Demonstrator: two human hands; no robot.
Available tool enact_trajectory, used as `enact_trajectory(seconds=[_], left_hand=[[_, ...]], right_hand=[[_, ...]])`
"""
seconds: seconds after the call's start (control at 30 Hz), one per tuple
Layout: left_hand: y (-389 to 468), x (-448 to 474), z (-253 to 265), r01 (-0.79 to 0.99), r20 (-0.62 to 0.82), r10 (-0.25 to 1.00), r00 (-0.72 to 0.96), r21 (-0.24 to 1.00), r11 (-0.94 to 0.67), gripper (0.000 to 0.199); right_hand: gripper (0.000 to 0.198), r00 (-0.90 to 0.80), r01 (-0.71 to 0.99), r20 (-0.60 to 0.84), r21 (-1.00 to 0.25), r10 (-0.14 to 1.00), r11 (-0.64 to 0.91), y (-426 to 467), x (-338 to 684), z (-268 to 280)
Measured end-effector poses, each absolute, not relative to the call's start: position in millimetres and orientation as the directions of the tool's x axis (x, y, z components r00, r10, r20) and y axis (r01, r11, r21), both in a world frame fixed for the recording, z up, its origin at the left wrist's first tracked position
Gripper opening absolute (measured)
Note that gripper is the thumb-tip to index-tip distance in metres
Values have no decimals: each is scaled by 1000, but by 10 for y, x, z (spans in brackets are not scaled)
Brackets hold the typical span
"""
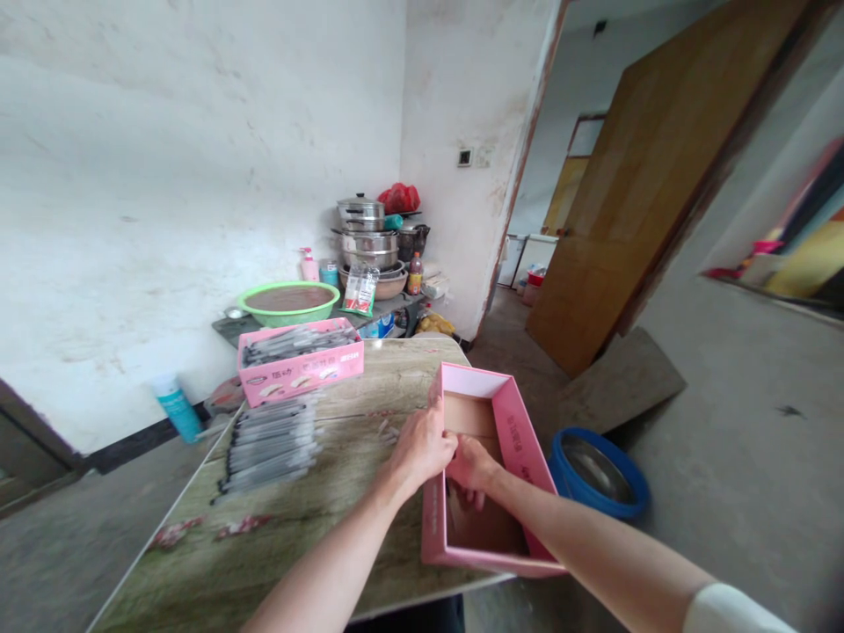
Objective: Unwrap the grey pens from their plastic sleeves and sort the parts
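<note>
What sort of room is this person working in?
Probably somewhere in a home, perhaps a kitchen corner, though I can't be sure: stacked metal pots, a green basin and a pink pump bottle stand together near a scuffed wall.

Home room, stacked pots [367,250] (metal), green basin [290,316], wooden door [620,193]

Pink box [313,374], left of centre: dark Chinese characters on side, too blurred to read. Second pink box [512,420], lower centre: likewise.

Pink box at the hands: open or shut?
Open. The pink box shows no lid on top; its brown bottom is visible, and the right hand is inside.
</note>
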State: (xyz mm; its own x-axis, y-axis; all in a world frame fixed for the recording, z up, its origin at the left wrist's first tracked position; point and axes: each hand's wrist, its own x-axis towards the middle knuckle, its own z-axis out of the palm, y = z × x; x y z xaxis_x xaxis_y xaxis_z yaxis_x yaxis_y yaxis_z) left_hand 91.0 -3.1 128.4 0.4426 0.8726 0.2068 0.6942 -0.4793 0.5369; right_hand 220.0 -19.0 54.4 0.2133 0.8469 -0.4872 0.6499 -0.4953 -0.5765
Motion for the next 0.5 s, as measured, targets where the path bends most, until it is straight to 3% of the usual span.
enact_trajectory(seconds=[0.23,0.5], left_hand=[[8,894,1188,680,236,855,462,526,-512,38],[39,922,1125,671,263,824,503,482,-563,38]], right_hand=[[22,192,746,-547,-459,815,-483,-170,2137,486],[19,190,750,-540,-459,820,-476,-212,2231,320]])
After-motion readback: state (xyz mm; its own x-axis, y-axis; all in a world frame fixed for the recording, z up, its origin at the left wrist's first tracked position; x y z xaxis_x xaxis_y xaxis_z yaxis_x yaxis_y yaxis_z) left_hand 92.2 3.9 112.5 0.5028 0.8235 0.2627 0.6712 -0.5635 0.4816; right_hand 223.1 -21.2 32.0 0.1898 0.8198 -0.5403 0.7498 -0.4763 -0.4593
